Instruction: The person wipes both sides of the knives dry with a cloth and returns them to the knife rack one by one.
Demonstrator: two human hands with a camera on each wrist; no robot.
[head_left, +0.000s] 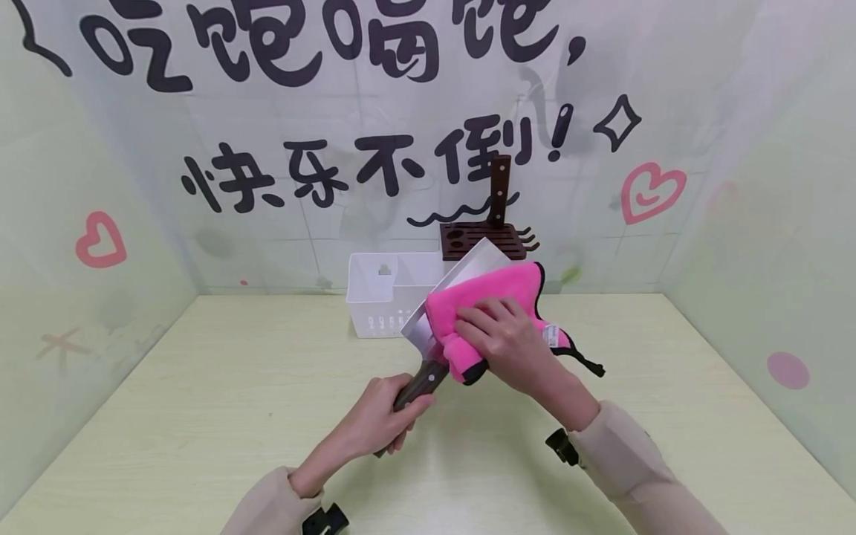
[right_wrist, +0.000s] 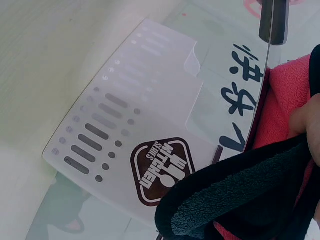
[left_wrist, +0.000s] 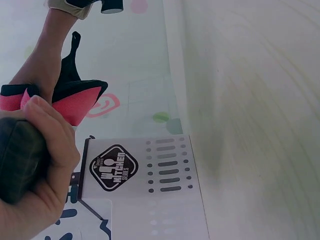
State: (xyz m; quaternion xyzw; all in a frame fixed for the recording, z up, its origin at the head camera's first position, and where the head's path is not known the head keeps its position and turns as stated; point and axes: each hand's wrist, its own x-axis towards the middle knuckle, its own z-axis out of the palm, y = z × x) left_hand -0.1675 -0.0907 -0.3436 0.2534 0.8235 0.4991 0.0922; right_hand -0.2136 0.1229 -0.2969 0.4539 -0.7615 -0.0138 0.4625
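My left hand (head_left: 383, 417) grips the dark riveted handle (head_left: 423, 384) of a cleaver. Its broad, shiny blade (head_left: 483, 256) slants up to the right, above the table. A pink cloth (head_left: 491, 286) with black edging lies over much of the blade. With bent fingers, my right hand (head_left: 511, 343) holds this cloth against the blade. In the left wrist view, the handle's butt end (left_wrist: 20, 160) shows inside the left hand's curled fingers. The right wrist view has the cloth's dark underside (right_wrist: 235, 192) folded close to the camera.
Behind the cleaver, a white plastic kitchen holder (head_left: 371, 316) with slotted sides stands near the back wall. On its right part sits a dark brown slotted top (head_left: 461, 241) with side hooks. One brown knife handle (head_left: 499, 193) rises from it. Printed sheets surround the pale wooden table (head_left: 221, 401).
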